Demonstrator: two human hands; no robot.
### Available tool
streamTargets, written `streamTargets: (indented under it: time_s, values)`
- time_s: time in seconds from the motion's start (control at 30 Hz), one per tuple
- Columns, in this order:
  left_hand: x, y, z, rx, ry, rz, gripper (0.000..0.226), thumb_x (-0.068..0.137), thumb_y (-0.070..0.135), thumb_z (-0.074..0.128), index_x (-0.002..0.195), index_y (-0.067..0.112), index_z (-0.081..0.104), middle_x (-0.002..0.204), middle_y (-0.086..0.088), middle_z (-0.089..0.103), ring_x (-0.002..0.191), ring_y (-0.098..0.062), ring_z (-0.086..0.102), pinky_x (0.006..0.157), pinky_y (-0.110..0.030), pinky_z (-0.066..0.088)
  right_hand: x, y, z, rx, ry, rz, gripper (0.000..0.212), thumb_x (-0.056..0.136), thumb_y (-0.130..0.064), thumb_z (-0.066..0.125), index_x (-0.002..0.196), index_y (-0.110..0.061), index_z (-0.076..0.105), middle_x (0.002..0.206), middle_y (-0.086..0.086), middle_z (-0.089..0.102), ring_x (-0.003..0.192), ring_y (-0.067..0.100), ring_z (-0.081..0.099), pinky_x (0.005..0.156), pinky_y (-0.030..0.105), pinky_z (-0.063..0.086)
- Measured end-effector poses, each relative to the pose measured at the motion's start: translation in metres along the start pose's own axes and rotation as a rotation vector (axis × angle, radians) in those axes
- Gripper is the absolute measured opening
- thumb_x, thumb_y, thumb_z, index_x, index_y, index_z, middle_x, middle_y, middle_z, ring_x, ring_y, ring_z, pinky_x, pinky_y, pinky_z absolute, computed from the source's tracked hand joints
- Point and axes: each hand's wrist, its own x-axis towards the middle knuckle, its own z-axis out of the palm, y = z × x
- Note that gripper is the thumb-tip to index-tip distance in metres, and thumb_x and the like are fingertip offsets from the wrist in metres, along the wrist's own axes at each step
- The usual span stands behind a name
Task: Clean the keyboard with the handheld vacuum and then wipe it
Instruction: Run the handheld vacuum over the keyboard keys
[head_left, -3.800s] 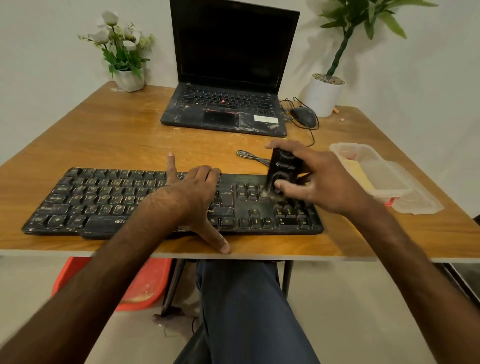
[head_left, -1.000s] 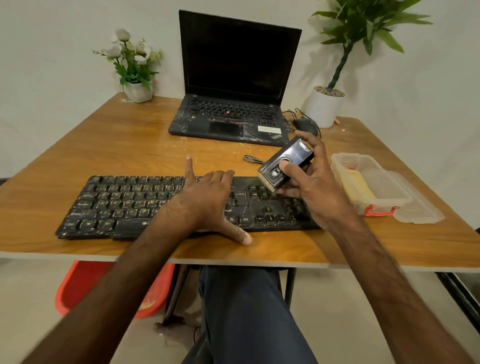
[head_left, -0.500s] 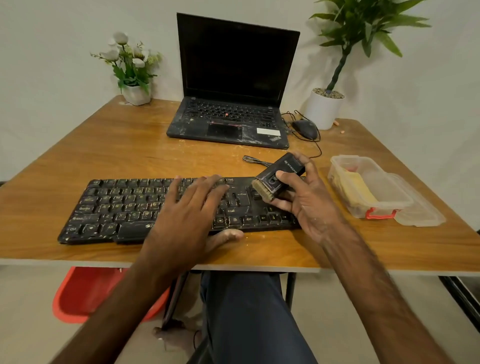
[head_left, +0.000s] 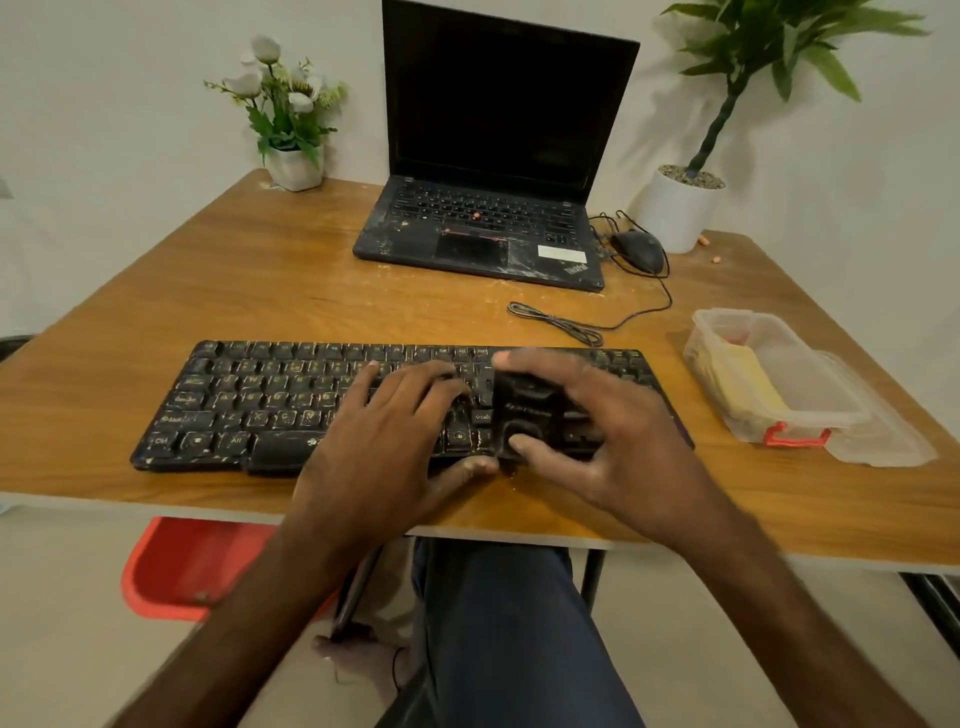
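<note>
- Right hand (head_left: 597, 447): grip closed round the vacuum (head_left: 524, 410), held down on the keyboard (head_left: 249, 400) right of its middle — probably to lift grit.
- Left hand (head_left: 384, 431): flat on the keyboard's middle, fingers straight — apparently pinning it to the tabletop (head_left: 260, 280).

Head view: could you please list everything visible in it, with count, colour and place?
table: one, brown wood, under everything.
keyboard: one, black, dusty, near front edge.
handheld vacuum: one, black, on keyboard's right part.
laptop: one, black, open, far middle.
mouse: one, black, right of laptop.
cable: one, dark, bundled behind keyboard.
container: one, clear, table's right side, yellow item inside.
flower pot: one, white, far left corner.
potted plant: one, green in white pot, far right.
tub: one, red, below table.
left hand: one, resting on keyboard.
right hand: one, gripping handheld vacuum.
</note>
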Motion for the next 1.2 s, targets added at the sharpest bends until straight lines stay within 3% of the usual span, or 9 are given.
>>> streamTargets:
  time_s: [0.1, 0.2, 0.33, 0.47, 0.57, 0.67, 0.87, 1.03, 1.2]
  values:
    - [0.000, 0.000, -0.002, 0.003, 0.000, -0.004, 0.081, 0.089, 0.079, 0.029, 0.140, 0.019, 0.050, 0.143, -0.002, 0.050, 0.131, -0.019, 0.048, 0.115, -0.056, 0.035, -0.001, 0.006, -0.004, -0.151, 0.026, -0.035, 0.064, 0.086, -0.023, 0.073, 0.142, -0.030, 0.041, 0.126, -0.006, 0.058, 0.109, 0.005, 0.057, 0.083, 0.022, 0.056]
    - [0.000, 0.001, -0.002, 0.008, 0.006, 0.000, 0.080, 0.090, 0.078, 0.029, 0.139, 0.019, 0.050, 0.139, -0.003, 0.053, 0.129, -0.020, 0.050, 0.112, -0.056, 0.038, -0.003, 0.007, -0.005, -0.115, 0.070, -0.049, 0.063, 0.085, -0.021, 0.074, 0.140, -0.027, 0.043, 0.128, -0.008, 0.056, 0.111, 0.007, 0.058, 0.080, 0.024, 0.057]
    - [0.001, 0.001, -0.001, 0.000, 0.006, -0.001, 0.079, 0.091, 0.079, 0.029, 0.140, 0.018, 0.045, 0.139, -0.003, 0.054, 0.129, -0.020, 0.050, 0.112, -0.058, 0.037, -0.006, 0.007, 0.001, -0.171, 0.008, -0.115, 0.063, 0.088, -0.020, 0.073, 0.141, -0.028, 0.041, 0.122, 0.003, 0.060, 0.105, 0.013, 0.061, 0.078, 0.029, 0.058]
    - [0.000, 0.001, -0.002, 0.010, 0.028, 0.000, 0.079, 0.091, 0.078, 0.031, 0.140, 0.018, 0.046, 0.138, -0.004, 0.055, 0.129, -0.021, 0.051, 0.111, -0.058, 0.038, -0.004, 0.014, -0.008, -0.126, 0.120, -0.069, 0.065, 0.084, -0.018, 0.075, 0.139, -0.031, 0.041, 0.125, -0.001, 0.059, 0.108, 0.010, 0.060, 0.078, 0.028, 0.059]
    - [0.000, 0.000, 0.000, 0.003, 0.021, 0.005, 0.080, 0.091, 0.078, 0.032, 0.141, 0.017, 0.045, 0.139, -0.004, 0.055, 0.130, -0.020, 0.050, 0.113, -0.058, 0.036, -0.012, 0.011, 0.002, -0.172, 0.024, -0.162, 0.064, 0.087, -0.023, 0.072, 0.141, -0.031, 0.038, 0.124, 0.003, 0.059, 0.106, 0.012, 0.061, 0.078, 0.024, 0.057]
    - [0.000, 0.000, -0.001, 0.013, 0.025, 0.004, 0.081, 0.091, 0.078, 0.031, 0.141, 0.016, 0.046, 0.139, -0.004, 0.055, 0.130, -0.021, 0.051, 0.114, -0.059, 0.035, -0.018, 0.014, -0.006, -0.273, -0.032, -0.186, 0.060, 0.090, -0.029, 0.065, 0.143, -0.033, 0.036, 0.119, 0.008, 0.061, 0.099, 0.017, 0.064, 0.071, 0.029, 0.059]
    - [0.001, 0.002, -0.001, 0.017, 0.050, 0.018, 0.079, 0.090, 0.077, 0.037, 0.140, 0.016, 0.044, 0.136, -0.006, 0.058, 0.126, -0.023, 0.055, 0.110, -0.061, 0.038, -0.017, 0.012, -0.014, -0.226, -0.041, -0.214, 0.059, 0.088, -0.025, 0.069, 0.139, -0.027, 0.040, 0.121, 0.009, 0.063, 0.104, 0.016, 0.063, 0.076, 0.030, 0.058]
    - [0.000, 0.000, -0.001, -0.016, 0.048, 0.019, 0.081, 0.087, 0.077, 0.039, 0.141, 0.017, 0.042, 0.139, -0.005, 0.056, 0.129, -0.022, 0.052, 0.110, -0.062, 0.036, -0.009, 0.009, 0.000, -0.266, -0.141, -0.255, 0.061, 0.092, -0.024, 0.067, 0.143, -0.034, 0.035, 0.124, 0.009, 0.060, 0.097, 0.022, 0.065, 0.070, 0.034, 0.059]
    - [0.001, 0.001, -0.002, 0.019, 0.041, 0.002, 0.085, 0.086, 0.080, 0.035, 0.141, 0.016, 0.044, 0.137, -0.006, 0.057, 0.127, -0.023, 0.054, 0.110, -0.061, 0.038, -0.019, 0.015, -0.023, -0.254, -0.118, -0.209, 0.057, 0.090, -0.029, 0.065, 0.140, -0.031, 0.038, 0.118, 0.008, 0.063, 0.098, 0.021, 0.066, 0.068, 0.036, 0.059]
